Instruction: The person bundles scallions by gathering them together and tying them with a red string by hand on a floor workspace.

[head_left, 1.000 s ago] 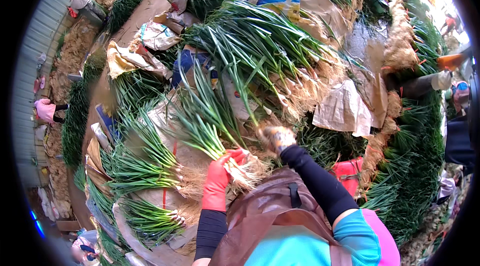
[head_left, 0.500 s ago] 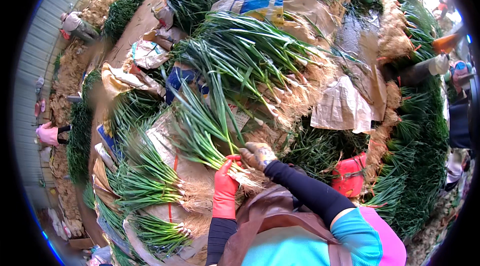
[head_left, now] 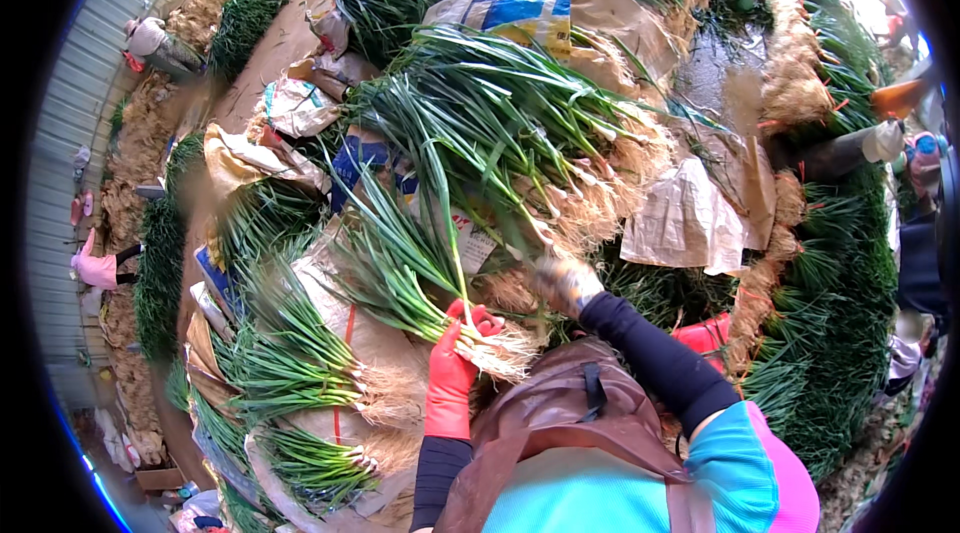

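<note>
My left hand point(head_left: 455, 353), in a red rubber glove, is closed around a bunch of green onions point(head_left: 405, 288) just above their pale roots. The leaves fan away to the upper left, and the roots point(head_left: 503, 351) hang to the right of the glove. My right hand point(head_left: 565, 285), in a patterned glove with a dark sleeve, is at the near edge of a large heap of loose green onions point(head_left: 490, 113), beside their roots. Motion blurs its fingers, so whether it grips anything is unclear.
Tied green onion bundles point(head_left: 300, 343) lie at my left on a pale sack point(head_left: 325, 278). A red bucket point(head_left: 705, 335) stands at my right, beside a long row of onions point(head_left: 840, 333). A crumpled pale sack point(head_left: 685, 218) lies ahead. Other people point(head_left: 97, 266) are at the sides.
My right hand has moved away from the held bunch, up and to the right toward the heap's roots. My left hand keeps the bunch in nearly the same place.
</note>
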A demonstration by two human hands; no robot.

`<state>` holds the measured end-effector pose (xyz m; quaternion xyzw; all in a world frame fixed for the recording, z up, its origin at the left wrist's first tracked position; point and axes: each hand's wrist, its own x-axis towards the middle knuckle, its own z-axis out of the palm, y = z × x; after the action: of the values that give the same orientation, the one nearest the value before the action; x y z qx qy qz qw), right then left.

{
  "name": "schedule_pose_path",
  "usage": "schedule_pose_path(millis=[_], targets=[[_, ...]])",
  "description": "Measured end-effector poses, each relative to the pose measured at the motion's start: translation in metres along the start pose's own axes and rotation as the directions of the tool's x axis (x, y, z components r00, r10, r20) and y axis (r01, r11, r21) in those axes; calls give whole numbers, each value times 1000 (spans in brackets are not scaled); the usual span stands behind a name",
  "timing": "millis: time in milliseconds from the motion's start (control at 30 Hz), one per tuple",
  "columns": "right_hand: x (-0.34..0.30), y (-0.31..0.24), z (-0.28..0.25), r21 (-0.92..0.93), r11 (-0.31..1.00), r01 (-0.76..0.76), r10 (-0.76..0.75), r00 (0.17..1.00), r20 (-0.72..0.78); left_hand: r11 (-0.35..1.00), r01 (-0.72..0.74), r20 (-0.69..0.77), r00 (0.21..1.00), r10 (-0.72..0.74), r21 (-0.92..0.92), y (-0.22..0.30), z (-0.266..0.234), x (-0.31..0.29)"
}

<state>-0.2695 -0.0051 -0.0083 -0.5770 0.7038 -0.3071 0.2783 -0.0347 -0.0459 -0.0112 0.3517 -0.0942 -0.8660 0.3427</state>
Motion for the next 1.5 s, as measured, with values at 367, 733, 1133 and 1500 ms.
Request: schedule_pose_path(millis=[367, 733, 1133, 1500], targets=[[43, 25, 0, -511, 848, -139, 183, 982, 36, 985, 79, 368, 930, -18, -152, 19, 36, 12], [48, 29, 4, -475, 837, -273, 301, 954, -17, 973, 167, 53, 983, -177, 161, -20, 46, 75], [49, 23, 46, 740, -180, -648, -39, 756, 653, 985, 157, 44, 986, -161, 76, -10, 74, 52], [57, -24, 59, 906, 171, -387, 427, 858, 286, 992, -24, -106, 994, 37, 126, -22, 57, 42]])
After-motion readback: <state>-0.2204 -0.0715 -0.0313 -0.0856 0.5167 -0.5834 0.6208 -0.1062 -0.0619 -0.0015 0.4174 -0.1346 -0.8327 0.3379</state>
